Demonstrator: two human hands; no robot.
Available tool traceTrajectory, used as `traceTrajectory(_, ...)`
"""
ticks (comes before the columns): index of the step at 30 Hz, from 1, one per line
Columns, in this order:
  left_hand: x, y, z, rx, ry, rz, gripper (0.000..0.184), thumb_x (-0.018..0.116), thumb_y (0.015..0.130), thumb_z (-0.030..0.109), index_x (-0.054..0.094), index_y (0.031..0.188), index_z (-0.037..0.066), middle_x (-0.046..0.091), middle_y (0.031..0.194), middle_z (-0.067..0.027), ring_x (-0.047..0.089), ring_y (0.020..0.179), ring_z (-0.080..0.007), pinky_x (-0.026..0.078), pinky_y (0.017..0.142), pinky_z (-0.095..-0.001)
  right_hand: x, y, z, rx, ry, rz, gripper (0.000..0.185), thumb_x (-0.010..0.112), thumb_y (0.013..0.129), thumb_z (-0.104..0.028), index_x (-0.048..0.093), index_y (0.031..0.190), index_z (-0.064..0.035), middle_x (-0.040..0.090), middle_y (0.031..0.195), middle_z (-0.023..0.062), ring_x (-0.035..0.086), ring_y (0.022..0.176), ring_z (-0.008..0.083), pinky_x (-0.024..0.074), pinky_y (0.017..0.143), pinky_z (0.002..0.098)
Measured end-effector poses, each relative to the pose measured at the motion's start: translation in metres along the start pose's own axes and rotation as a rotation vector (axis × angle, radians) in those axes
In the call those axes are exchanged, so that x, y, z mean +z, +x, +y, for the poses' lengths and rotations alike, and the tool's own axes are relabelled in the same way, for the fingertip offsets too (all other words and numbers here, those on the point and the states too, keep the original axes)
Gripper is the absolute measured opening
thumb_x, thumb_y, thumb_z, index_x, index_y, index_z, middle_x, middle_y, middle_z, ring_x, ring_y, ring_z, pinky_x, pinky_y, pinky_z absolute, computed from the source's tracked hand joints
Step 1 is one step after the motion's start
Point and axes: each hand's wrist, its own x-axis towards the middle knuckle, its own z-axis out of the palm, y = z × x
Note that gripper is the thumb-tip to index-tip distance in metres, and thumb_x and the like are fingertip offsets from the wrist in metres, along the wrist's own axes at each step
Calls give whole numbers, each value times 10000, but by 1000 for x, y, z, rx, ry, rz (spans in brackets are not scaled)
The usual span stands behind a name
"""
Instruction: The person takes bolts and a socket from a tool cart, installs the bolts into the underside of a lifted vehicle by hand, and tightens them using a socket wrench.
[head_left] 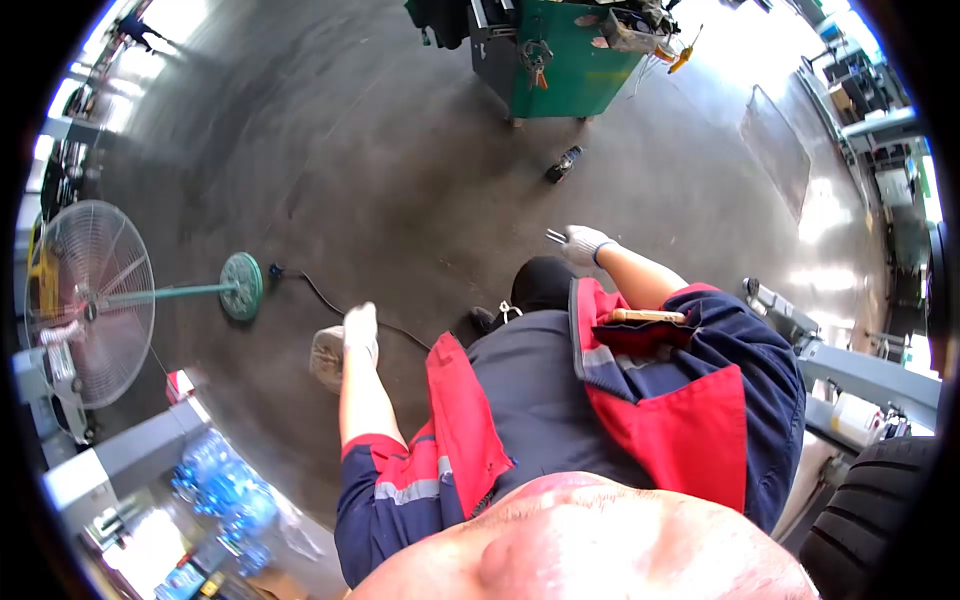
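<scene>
My left hand (361, 328), in a white glove, is closed at the side of a brownish, partly see-through object (327, 358). Its kind is unclear, and the grip is partly hidden. My right hand (583, 245), gloved too, is closed around two short parallel metal prongs (556, 236). Whether they are one tool or two pieces cannot be made out. Past that hand, a small dark tool-like object (564, 164) lies on the floor.
A green tool cabinet (575, 65) stands ahead, with tools on it. To the left are a large fan (90, 303), its round green base (241, 286) and a black cable (320, 293). Blue plastic bottles (228, 490) lie at lower left. A tyre (870, 520) and grey lift arm (870, 378) are at right.
</scene>
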Motion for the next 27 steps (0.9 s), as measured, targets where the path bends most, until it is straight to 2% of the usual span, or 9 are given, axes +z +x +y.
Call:
traceTrajectory(1, -15, 38, 38, -69, -61, -47, 325, 582, 974, 360, 725, 954, 68, 595, 707, -14, 492, 512, -163, 422, 496, -357, -4, 23, -9, -8, 42, 29, 449, 566, 911, -336, 651, 1196, 1, 692, 1183, 269, 668, 1117, 418, 519, 953, 457)
traceTrajectory(3, -16, 63, 144, -33, -290, -4, 263, 651, 971, 344, 706, 1043, 97, 606, 717, 10, 428, 462, -88, 342, 423, -286, -47, 31, -54, 18, 244, 96, 495, 590, 888, -383, 652, 1191, 4, 709, 1121, 267, 683, 1072, 418, 524, 928, 466)
traceTrajectory(7, 28, 78, 298, 78, -527, -345, 381, 663, 973, 409, 687, 1151, 72, 691, 952, -49, 509, 604, -86, 395, 527, -247, -153, 68, -123, -43, 559, -34, 448, 560, 942, -356, 635, 1204, 0, 707, 1112, 258, 679, 1055, 413, 514, 899, 476)
traceTrajectory(11, 95, 88, 404, -18, -740, -672, 540, 565, 1023, 567, 647, 1227, 74, 689, 985, -50, 600, 760, -145, 485, 686, -296, -217, 137, -155, -350, 450, 136, 510, 595, 953, -388, 576, 1319, -33, 675, 1226, 260, 637, 1178, 406, 495, 982, 460)
traceTrajectory(13, 126, 110, 453, 39, -982, -705, 487, 542, 1050, 519, 669, 1182, 68, 685, 973, -45, 623, 837, -174, 519, 792, -334, -265, 139, -166, -561, 484, -4, 474, 622, 956, -353, 573, 1330, -65, 679, 1224, 245, 651, 1151, 398, 508, 973, 451)
traceTrajectory(15, 131, 141, 495, 116, -727, -500, 388, 533, 1067, 430, 681, 1088, 72, 673, 932, -55, 621, 816, -160, 527, 753, -332, -289, 186, -157, -793, 291, 25, 442, 624, 960, -339, 595, 1305, -64, 707, 1158, 209, 668, 1097, 399, 519, 945, 461)
traceTrajectory(17, 115, 152, 540, 24, -660, -425, 359, 565, 1048, 423, 669, 1014, 81, 661, 868, -53, 588, 716, -142, 504, 662, -318, -354, 186, -155, -665, 288, -100, 452, 616, 965, -363, 627, 1297, -57, 691, 1217, 204, 655, 1136, 388, 508, 983, 455)
traceTrajectory(19, 116, 184, 561, 24, -769, -399, 283, 633, 1013, 391, 654, 962, 114, 647, 766, -43, 562, 609, -147, 469, 574, -312, -375, 223, -136, -595, 368, 54, 485, 607, 975, -381, 614, 1333, -53, 667, 1284, 216, 630, 1202, 380, 494, 1030, 440)
traceTrajectory(27, 109, 339, 605, -209, -814, -516, 275, 661, 1009, 351, 649, 917, 91, 638, 765, -46, 587, 600, -158, 473, 517, -312, -481, 334, -103, -159, 458, 264, 483, 582, 996, -437, 626, 1343, -104, 680, 1300, 176, 643, 1210, 342, 490, 1037, 410)
